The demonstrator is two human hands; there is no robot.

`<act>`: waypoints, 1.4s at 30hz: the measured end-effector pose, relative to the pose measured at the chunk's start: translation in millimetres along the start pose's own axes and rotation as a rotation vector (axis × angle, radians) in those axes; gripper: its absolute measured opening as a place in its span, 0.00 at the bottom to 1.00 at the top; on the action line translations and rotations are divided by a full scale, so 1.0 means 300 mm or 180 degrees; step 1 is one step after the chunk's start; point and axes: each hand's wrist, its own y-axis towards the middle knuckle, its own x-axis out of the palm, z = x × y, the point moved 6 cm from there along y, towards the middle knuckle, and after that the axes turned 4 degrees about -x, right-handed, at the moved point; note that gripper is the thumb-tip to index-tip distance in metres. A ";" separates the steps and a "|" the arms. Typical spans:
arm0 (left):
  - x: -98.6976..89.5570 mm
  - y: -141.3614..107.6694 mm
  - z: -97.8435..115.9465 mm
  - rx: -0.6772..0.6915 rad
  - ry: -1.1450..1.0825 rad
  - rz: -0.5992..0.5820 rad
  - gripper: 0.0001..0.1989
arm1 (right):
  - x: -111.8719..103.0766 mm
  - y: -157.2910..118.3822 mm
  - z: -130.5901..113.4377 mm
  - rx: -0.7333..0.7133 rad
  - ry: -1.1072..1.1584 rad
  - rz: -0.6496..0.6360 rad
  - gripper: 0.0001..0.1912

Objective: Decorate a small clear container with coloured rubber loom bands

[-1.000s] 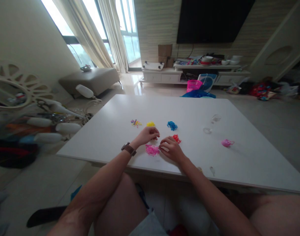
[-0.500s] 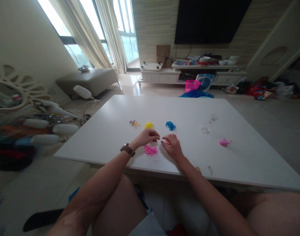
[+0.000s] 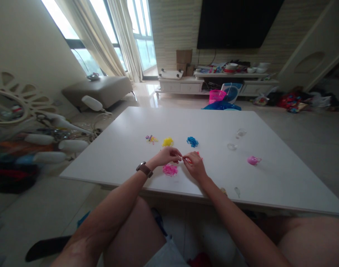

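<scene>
Above the white table, my left hand (image 3: 170, 155), with a brown-strapped watch on its wrist, is closed in a pinch. My right hand (image 3: 195, 165) meets it fingertip to fingertip, also pinching. Whatever lies between the fingers is too small to make out. Just below my left hand is a pile of pink bands (image 3: 170, 170), which look like small rubber loops. Yellow bands (image 3: 168, 141) lie beyond that hand, blue bands (image 3: 192, 141) farther off to the right. My right hand partly covers some orange-red bands (image 3: 201, 158).
A mixed-colour bunch (image 3: 151, 139) lies left on the white table (image 3: 102, 159). To the right are a clear ring-shaped piece (image 3: 232, 147), another clear piece (image 3: 241, 133) and a small pink object (image 3: 253, 160). Near the front edge lies a clear teardrop-shaped piece (image 3: 237, 191).
My right hand's fingers have closed into a pinch and now touch my left fingertips, where a small gap showed before. The piles have stayed in place.
</scene>
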 end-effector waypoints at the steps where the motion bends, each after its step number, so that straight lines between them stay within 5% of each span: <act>1: -0.002 0.001 -0.004 0.0002 0.0011 0.0008 0.14 | -0.003 0.001 -0.002 0.0025 -0.0008 0.0026 0.05; 14: -0.040 -0.002 0.006 0.0014 0.0027 0.0194 0.08 | -0.018 0.002 -0.007 0.0129 0.0010 0.0156 0.04; 21: -0.268 0.019 -0.029 0.0036 0.0497 0.1866 0.07 | -0.016 0.001 0.000 0.0217 -0.0032 0.0213 0.01; 25: -0.334 0.060 -0.080 -0.0221 0.0765 0.2281 0.09 | -0.015 0.002 0.000 0.0236 -0.0046 0.0160 0.02; 33: -0.345 0.046 -0.068 -0.0148 0.0872 0.2176 0.12 | -0.016 0.002 0.001 0.0280 -0.0066 0.0128 0.05; 42: -0.279 0.028 -0.083 -0.0025 -0.0703 0.1541 0.19 | -0.016 0.004 -0.001 0.0241 -0.0057 0.0162 0.06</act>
